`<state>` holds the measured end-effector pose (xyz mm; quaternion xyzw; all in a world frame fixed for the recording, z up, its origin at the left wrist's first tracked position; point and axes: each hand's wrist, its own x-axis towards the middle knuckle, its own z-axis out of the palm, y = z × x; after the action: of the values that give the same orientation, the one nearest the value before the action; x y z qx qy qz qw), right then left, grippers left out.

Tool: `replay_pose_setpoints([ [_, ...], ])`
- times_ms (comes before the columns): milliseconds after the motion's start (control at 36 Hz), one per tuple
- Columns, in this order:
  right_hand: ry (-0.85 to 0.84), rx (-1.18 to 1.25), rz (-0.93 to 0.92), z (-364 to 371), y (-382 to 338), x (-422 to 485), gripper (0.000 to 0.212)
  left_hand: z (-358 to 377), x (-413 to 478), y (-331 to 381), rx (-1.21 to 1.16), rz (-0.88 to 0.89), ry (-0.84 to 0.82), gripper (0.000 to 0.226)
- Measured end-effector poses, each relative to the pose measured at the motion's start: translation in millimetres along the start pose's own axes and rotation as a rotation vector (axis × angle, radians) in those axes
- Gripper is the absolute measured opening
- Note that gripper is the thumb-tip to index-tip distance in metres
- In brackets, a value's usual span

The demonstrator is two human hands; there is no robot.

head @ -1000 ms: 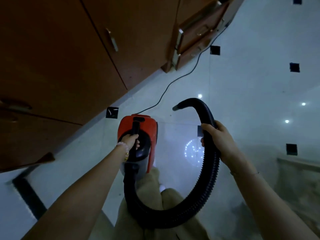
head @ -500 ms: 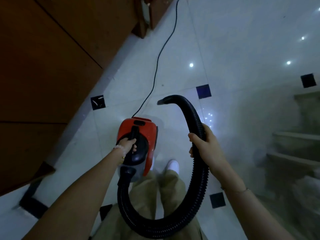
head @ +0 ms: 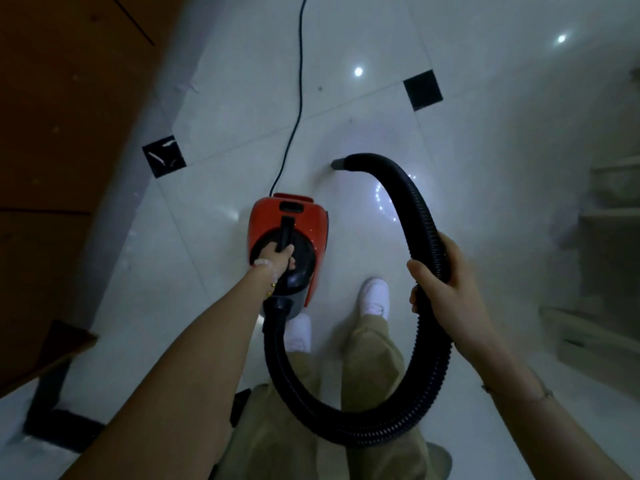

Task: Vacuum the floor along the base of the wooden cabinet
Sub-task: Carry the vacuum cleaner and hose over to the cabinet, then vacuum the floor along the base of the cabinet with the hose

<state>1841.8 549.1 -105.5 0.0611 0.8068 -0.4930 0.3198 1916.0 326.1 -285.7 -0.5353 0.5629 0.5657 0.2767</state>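
A small red and black vacuum cleaner (head: 304,216) hangs above the white tiled floor (head: 363,39). My left hand (head: 275,259) grips its black carry handle. A black ribbed hose (head: 391,199) loops from the vacuum's rear, under my arms and up to the right. My right hand (head: 441,282) is closed around the hose on its right side. The hose nozzle (head: 337,162) points left, over the floor in front of the vacuum. The wooden cabinet (head: 55,133) fills the left side, with its base along the floor edge.
A black power cord (head: 298,98) runs from the vacuum away across the floor. Small black tile insets (head: 422,90) dot the floor. My white shoes (head: 374,296) and beige trousers are below the vacuum. Pale steps (head: 609,237) stand at the right.
The view has tilted further down and the cabinet doors have slid out of the top of the frame. Both hands keep their grips; the nozzle now points at the floor nearer my feet.
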Motion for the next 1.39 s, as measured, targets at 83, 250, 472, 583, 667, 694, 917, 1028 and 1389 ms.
replay_pose_setpoints([
  [83,0.011,-0.019,0.009,19,17,-7,0.039,-1,15,-16,0.059,0.026,-0.001,0.034],
  [250,0.028,0.040,0.088,45,39,-20,0.040,-12,31,-42,0.154,0.019,0.010,0.039],
  [472,0.000,0.055,0.178,68,46,-35,0.045,-25,13,-64,0.381,-0.047,-0.084,0.051],
  [583,-0.025,0.044,0.219,74,49,-39,0.043,-27,3,-79,0.233,-0.091,-0.168,0.059],
  [667,-0.030,0.071,0.267,76,49,-38,0.034,-29,0,-86,0.180,-0.073,-0.151,0.058],
  [694,-0.028,0.083,0.285,76,49,-37,0.032,-29,0,-86,0.172,-0.067,-0.145,0.056],
  [917,-0.093,0.266,0.395,79,46,-17,0.031,-38,-4,-89,0.229,0.006,-0.036,0.039],
  [1028,-0.113,0.280,0.400,80,45,-4,0.030,-44,-7,-84,0.442,0.143,0.022,0.034],
  [1389,-0.005,0.190,0.347,74,65,37,0.028,-8,41,-16,0.868,0.444,0.035,0.060],
])
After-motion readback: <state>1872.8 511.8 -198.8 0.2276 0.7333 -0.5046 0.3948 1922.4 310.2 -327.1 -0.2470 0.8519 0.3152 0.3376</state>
